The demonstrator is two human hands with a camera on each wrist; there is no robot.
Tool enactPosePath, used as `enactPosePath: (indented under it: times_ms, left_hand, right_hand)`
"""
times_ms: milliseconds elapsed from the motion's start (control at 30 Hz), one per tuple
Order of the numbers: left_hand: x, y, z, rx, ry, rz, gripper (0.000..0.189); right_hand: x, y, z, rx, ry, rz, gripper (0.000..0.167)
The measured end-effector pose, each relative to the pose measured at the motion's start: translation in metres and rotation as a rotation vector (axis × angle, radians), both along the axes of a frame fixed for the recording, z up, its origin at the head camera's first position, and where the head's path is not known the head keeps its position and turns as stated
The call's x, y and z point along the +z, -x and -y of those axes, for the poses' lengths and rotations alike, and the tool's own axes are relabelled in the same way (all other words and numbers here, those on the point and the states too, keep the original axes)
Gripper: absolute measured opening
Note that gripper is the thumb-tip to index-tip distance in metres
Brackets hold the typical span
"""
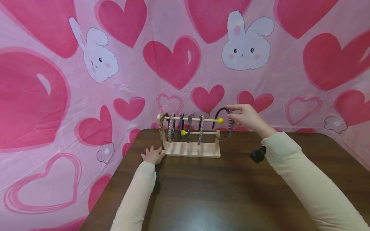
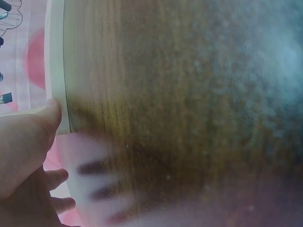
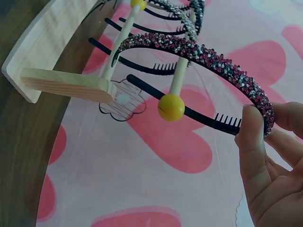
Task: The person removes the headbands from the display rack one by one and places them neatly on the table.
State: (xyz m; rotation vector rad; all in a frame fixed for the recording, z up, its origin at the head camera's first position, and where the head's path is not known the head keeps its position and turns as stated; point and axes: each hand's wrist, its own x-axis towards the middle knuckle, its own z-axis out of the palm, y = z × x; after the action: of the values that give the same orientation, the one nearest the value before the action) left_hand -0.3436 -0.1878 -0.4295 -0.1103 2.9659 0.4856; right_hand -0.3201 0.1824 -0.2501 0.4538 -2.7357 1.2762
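My right hand (image 1: 245, 117) pinches the top of a headband (image 3: 227, 66) between thumb and fingers. This headband is studded with pink and silver beads and has comb teeth inside. In the right wrist view its two ends straddle the upper rod's yellow ball (image 3: 171, 108). Several other sparkly headbands (image 1: 201, 128) hang along the wooden display rack (image 1: 192, 153). At the rack's left end, my left hand (image 1: 152, 156) has its fingers spread. In the left wrist view its thumb (image 2: 53, 113) rests against the edge of the rack's base.
The rack stands toward the back of a dark brown table (image 1: 202, 192). A second yellow ball (image 1: 183, 132) caps the lower rod. Behind the table hangs a pink cloth (image 1: 170, 19) with hearts and rabbits. A black device (image 1: 258, 154) sits at the right wrist.
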Motion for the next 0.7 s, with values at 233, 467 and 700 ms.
enactPosePath:
  times_ms: [233,467,700]
  left_hand:
    - [0.003,-0.003,-0.001,-0.007,0.01,-0.006,0.053]
    - [0.002,-0.003,-0.001,-0.002,0.015,-0.003,0.053]
    - [0.001,-0.003,-0.001,-0.002,0.02,-0.004,0.053]
  right_hand:
    - [0.004,-0.008,-0.015,-0.043,0.009,-0.016,0.047]
    - [0.003,-0.011,-0.031,-0.048,0.049,-0.018,0.05]
    - [0.0,-0.014,-0.041,-0.05,0.118,-0.008,0.05]
